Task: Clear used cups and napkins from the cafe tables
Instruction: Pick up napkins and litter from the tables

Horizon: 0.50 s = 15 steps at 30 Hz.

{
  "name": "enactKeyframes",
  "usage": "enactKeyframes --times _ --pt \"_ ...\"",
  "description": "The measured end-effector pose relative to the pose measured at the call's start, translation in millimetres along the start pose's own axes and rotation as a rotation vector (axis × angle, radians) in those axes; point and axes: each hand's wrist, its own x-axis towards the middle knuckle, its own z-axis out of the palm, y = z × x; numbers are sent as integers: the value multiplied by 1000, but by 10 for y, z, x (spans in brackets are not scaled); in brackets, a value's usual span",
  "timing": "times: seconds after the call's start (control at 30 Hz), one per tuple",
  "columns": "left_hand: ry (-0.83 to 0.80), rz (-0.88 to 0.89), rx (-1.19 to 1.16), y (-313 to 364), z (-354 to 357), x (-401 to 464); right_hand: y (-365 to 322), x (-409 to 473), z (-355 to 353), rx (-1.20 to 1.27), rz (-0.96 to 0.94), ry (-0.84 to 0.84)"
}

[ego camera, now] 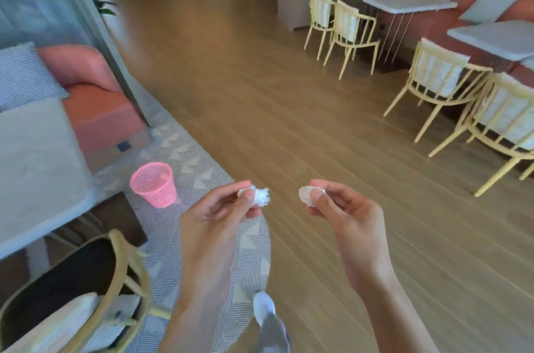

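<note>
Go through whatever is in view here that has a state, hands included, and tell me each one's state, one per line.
Left hand: closed on a crumpled white paper napkin, pinched at the fingertips.
Right hand: closed on a second white napkin wad.
Pink plastic mesh wastebasket: upright on the patterned rug, nothing visible inside.
Pale wooden chairs: upright, unoccupied, beside the grey tables.

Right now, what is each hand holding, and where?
Left hand: crumpled napkin, pinched at its near side. Right hand: second wad, likewise.
</note>
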Motion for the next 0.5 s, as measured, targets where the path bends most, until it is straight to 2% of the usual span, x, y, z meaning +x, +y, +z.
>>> enactKeyframes --times 0.23,0.4,0.5 --pt "62 -11 -86 -257 454 1535 93 1583 533 -86 2 -82" --pt "75 37 -100 -69 676 2769 -60 2784 1074 -101 -44 -157" --pt "160 93 -53 -4 634 3339 -34 3356 1414 -94 -41 -232"
